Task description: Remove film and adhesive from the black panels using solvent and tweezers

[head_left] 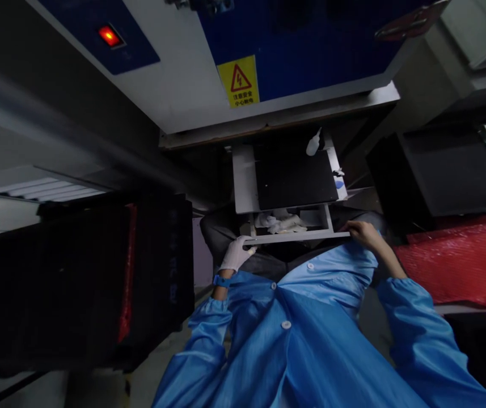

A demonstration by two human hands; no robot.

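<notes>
A pale drawer (290,237) is held between the gloved left hand (236,255) and the bare right hand (364,232), its long front edge stretched from one to the other, neither nearer. Left fingers are loosely curled on one end, right fingers closed tighter opposite; crumpled white material (286,223) is contained just beyond.

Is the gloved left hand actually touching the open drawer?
Touching. The head view shows the left hand with its fingers on the left end of the drawer front.
</notes>
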